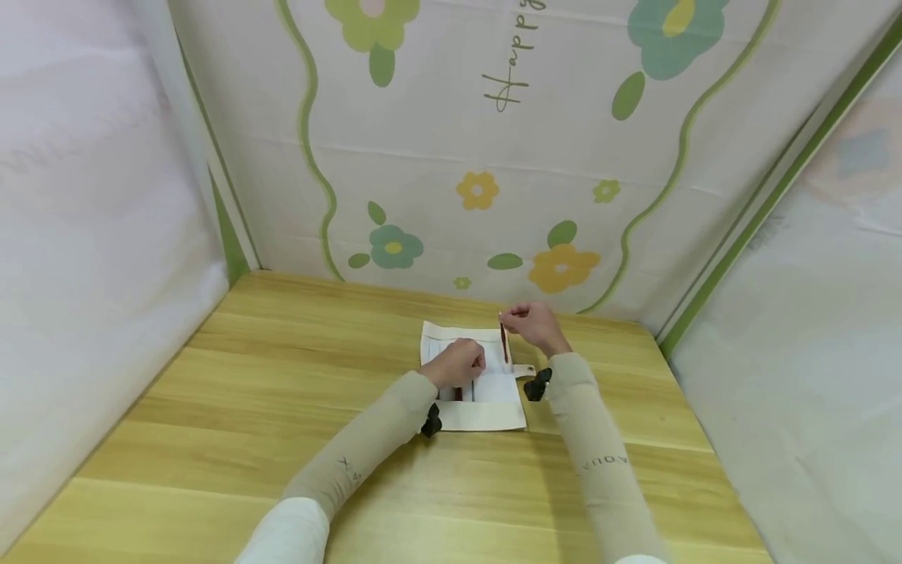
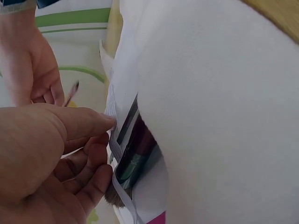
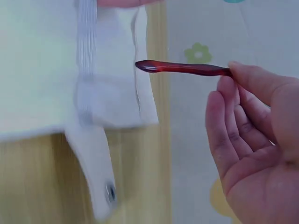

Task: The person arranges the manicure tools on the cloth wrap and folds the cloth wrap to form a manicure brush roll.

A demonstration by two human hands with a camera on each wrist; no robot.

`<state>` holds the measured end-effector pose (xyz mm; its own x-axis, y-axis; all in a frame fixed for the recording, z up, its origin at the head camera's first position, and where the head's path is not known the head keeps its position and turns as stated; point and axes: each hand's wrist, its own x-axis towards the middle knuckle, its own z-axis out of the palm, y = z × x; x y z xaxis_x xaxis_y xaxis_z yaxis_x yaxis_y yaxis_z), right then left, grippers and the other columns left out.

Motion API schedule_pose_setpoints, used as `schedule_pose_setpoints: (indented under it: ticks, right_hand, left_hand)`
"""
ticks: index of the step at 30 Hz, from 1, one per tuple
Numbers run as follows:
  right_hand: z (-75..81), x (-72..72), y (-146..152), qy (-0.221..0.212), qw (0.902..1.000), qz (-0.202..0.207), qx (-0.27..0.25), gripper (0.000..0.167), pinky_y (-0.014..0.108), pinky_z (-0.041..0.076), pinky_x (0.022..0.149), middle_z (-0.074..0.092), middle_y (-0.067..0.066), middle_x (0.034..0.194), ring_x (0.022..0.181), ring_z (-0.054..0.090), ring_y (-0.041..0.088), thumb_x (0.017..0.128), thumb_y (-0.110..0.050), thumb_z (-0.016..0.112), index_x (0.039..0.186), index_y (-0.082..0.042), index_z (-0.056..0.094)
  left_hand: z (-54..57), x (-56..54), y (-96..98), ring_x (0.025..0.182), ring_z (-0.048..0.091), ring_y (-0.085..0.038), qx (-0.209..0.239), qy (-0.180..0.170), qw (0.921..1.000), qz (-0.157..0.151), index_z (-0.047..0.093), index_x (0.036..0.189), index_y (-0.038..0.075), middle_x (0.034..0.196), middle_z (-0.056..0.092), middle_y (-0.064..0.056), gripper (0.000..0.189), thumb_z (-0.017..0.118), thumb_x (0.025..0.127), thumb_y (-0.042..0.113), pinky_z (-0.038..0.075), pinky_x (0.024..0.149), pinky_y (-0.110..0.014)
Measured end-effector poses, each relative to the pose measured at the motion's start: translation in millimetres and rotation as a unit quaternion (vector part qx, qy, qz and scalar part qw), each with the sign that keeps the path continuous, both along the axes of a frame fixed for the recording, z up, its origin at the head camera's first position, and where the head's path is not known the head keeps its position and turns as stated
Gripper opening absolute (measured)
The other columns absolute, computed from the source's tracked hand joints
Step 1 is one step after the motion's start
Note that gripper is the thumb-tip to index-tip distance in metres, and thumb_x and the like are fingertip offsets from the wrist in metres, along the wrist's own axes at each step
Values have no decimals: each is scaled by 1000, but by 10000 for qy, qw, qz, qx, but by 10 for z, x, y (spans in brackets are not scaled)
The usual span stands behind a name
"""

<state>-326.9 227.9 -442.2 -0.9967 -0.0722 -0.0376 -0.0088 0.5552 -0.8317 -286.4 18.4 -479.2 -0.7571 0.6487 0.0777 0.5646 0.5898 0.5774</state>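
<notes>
Right hand (image 1: 534, 323) pinching one end of slim dark red tool (image 3: 187, 68) between thumb and fingers; tool's free end showing over upper right edge of open white case (image 1: 486, 417), lower middle of head view. Left hand (image 1: 456, 362) reaching over case, thumb touching elastic band (image 2: 112, 100); whether pinching it, cannot tell. Brush (image 2: 135, 158) lying under band, white flap (image 2: 219, 112) hiding rest. Left hand blocking case's middle. Strap (image 1: 524, 370) sticking out right. Wooden table (image 1: 458, 501) lying underneath, flowered cloth (image 1: 423, 149) hanging behind.
</notes>
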Motion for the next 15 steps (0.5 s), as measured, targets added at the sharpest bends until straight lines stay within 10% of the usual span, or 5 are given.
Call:
schedule_pose_setpoints:
  ticks: [15]
  right_hand:
    - [-340,-146,-300,-352,9965,-176,-736,24,29,63,83,79,17,112,83,73,10,100,-17,73,113,4,77]
  left_hand:
    - [-49,-27,-28,63,40,-10,222,-74,9997,22,59,78,7,71,50,1,25,57,101,-4,38,66,-23]
